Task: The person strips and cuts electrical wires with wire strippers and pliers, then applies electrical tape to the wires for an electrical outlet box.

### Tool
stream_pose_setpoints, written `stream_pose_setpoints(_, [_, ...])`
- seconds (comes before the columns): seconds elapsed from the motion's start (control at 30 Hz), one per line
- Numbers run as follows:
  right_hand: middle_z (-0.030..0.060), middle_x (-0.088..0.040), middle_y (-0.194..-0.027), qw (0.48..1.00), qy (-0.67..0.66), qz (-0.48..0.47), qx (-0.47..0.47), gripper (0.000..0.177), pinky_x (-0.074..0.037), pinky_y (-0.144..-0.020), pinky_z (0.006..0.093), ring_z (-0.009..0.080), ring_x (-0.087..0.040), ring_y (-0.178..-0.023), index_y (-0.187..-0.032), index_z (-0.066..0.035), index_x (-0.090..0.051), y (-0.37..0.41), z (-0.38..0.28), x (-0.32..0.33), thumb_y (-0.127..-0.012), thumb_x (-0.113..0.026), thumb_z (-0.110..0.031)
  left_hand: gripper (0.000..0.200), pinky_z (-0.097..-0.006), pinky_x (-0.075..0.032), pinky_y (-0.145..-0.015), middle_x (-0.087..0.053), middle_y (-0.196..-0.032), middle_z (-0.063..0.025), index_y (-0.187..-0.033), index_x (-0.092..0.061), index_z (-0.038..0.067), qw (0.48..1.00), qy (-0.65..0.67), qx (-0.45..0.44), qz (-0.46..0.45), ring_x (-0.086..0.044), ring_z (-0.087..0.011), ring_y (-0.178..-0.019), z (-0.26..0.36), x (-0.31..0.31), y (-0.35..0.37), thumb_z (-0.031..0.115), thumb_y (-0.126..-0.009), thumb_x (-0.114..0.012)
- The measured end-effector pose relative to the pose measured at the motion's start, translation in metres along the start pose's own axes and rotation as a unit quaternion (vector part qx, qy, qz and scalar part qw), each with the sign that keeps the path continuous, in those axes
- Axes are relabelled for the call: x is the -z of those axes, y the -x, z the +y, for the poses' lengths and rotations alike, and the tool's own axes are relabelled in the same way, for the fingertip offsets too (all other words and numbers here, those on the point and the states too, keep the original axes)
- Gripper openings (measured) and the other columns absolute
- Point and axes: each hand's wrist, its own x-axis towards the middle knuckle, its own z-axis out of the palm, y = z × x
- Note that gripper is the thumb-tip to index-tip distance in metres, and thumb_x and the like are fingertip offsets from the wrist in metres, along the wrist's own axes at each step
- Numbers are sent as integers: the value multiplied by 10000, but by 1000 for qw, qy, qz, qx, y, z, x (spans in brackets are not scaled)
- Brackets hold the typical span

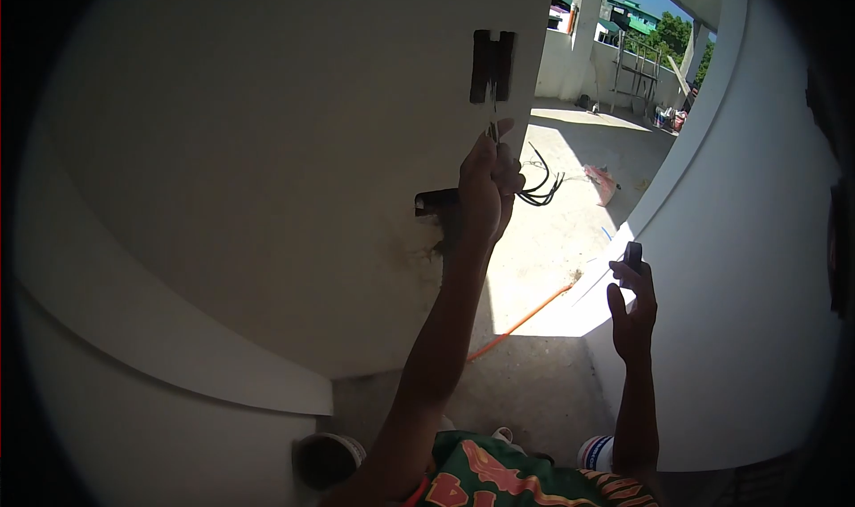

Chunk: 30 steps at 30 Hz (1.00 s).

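My left hand [485, 186] is raised against the pale wall, its fingers closed around a thin, shiny strip or tool [494, 133] whose kind I cannot make out. Just above it is a dark rectangular opening [479, 69] in the wall, with a thin light line running down from it. Behind the hand lies a second dark recess [435, 202], partly hidden by my wrist. Several black cables [540, 191] curl out to the right of this hand. Lower right, my right hand [634, 316] grips a small dark block-like object [633, 256] between thumb and fingers.
An orange hose or conduit [525, 320] crosses the concrete floor. One bucket [329, 458] stands lower left, another white bucket [595, 454] lower right. A reddish plastic bag [602, 186] lies on the sunlit floor outside. A white wall [739, 284] bounds the right side.
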Motion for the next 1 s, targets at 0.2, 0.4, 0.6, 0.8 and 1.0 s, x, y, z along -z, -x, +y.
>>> stream_pose_setpoints(0.2, [163, -451, -1180, 929, 210, 64, 299, 558, -219, -1013, 505, 271, -424, -1144, -1259, -121, -567, -94, -61, -53, -808, -705, -420, 375, -196, -257, -472, -303, -669, 47, -1295, -466, -8, 999, -2, 28, 33, -252, -52, -532, 6, -10, 6, 244, -1027, -394])
stream_pose_setpoints(0.4, [114, -483, -1052, 956, 88, 70, 272, 292, -224, -972, 476, 227, -459, -1084, -834, -82, -645, -106, -29, -101, -812, -705, -368, 395, -237, -390, -574, -389, -714, 21, -1326, -405, -19, 992, 72, 88, -54, -384, -73, -595, 8, 2, 3, 240, -1030, -366])
stream_pose_setpoints(0.6, [116, -491, -1004, 979, -78, 74, 172, 234, -246, -921, 473, 238, -475, -1029, -753, -81, -626, -115, 12, -116, -827, -700, -291, 453, -384, -484, -935, -614, -1055, -152, -1309, -462, -27, 773, -633, 27, -21, -620, -245, -983, 27, -30, 12, 313, -1009, -447])
stream_pose_setpoints(0.8, [115, -527, -979, 974, -115, 164, 103, 261, -279, -886, 467, 246, -531, -943, -751, -66, -676, -160, 44, -111, -852, -678, -306, 481, -281, -504, -594, -652, -849, -108, -1407, -386, 14, 475, -878, -15, 60, -605, -141, -617, 66, -86, -34, 229, -980, -446])
stream_pose_setpoints(1.0, [122, -544, -936, 972, -149, 138, 116, 278, -293, -871, 462, 234, -541, -921, -736, -60, -684, -154, 46, -108, -857, -671, -309, 550, -246, -449, -484, -637, -755, -110, -1447, -286, 33, 504, -862, -7, 54, -542, -120, -496, 45, -92, -63, 106, -914, -399])
